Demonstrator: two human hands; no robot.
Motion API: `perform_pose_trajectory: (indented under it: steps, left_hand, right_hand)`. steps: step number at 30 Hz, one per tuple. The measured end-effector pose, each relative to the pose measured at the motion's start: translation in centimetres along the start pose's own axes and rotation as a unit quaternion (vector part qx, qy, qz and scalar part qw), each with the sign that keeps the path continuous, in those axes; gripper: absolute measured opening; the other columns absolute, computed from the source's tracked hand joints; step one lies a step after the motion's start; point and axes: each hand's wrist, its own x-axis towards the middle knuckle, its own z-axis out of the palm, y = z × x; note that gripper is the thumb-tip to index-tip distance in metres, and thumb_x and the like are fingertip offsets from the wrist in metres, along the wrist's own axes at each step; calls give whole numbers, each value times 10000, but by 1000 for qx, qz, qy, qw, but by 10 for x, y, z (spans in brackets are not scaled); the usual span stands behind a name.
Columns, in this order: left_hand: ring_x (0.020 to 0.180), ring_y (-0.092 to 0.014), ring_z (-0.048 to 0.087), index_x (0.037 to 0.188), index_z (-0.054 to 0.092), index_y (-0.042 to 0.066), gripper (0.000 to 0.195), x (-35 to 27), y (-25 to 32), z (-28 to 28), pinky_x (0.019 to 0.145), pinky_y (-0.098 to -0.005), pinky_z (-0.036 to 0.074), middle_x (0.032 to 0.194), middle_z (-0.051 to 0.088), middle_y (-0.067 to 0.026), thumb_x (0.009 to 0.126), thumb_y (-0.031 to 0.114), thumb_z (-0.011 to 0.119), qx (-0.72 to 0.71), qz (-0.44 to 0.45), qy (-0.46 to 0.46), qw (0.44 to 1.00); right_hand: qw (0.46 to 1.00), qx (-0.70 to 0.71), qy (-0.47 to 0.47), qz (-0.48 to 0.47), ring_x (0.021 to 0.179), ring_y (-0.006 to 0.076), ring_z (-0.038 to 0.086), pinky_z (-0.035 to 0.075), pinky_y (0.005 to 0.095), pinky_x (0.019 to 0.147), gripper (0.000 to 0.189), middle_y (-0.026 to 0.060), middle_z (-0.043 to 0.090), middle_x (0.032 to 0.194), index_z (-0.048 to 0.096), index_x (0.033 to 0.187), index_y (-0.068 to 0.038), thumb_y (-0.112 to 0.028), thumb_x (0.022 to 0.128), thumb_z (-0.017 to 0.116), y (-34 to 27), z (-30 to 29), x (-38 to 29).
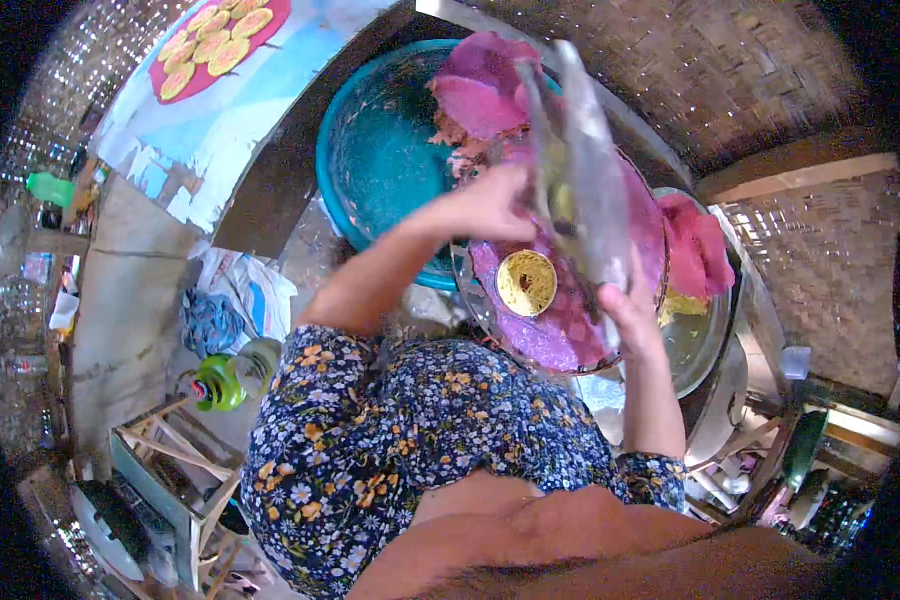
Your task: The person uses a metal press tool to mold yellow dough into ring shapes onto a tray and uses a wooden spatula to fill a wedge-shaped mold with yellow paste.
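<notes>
A greyish, flat, folded thing [596, 172], blurred and possibly a plastic sheet or board, stands tilted over a pink-purple plastic-covered surface [525, 341]. My right hand [630, 307] grips its lower edge. My left hand [502, 206] is beside its left face, with the fingers blurred and partly hidden, so its hold cannot be told. A round piece of yellow crumbly food [526, 283] lies on the pink surface below my left hand. Reddish-brown crumbly matter [465, 150] and pink sheets [487, 86] are above.
A large teal basin [390, 150] stands at the left. At the right, a metal basin [701, 345] holds yellow matter and a pinkish-red cloth or sheet [697, 244]. Several yellow rounds lie on a red sheet [217, 49] at upper left. A green bottle [221, 382] stands lower left.
</notes>
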Motion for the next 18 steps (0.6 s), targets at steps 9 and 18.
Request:
perform_pose_trajectory:
  steps: [9,18]
  left_hand:
    - [985,-179,519,1168,450,11,477,-83,-31,-22,956,-371,333,1115,515,-111,774,247,583,-76,-62,222,970]
    - [626,-176,507,1194,384,-61,540,-91,46,-37,822,-267,423,806,525,-81,853,350,464,-430,-189,341,814]
  right_hand:
    - [835,-494,-43,-237,1192,386,305,260,441,999,482,153,356,1297,471,1223,-146,-348,793,560,60,-4,36]
    - [813,-524,-85,-239,1236,368,246,206,520,1004,414,100,329,1328,587,1095,-218,-334,700,635,54,-7,28]
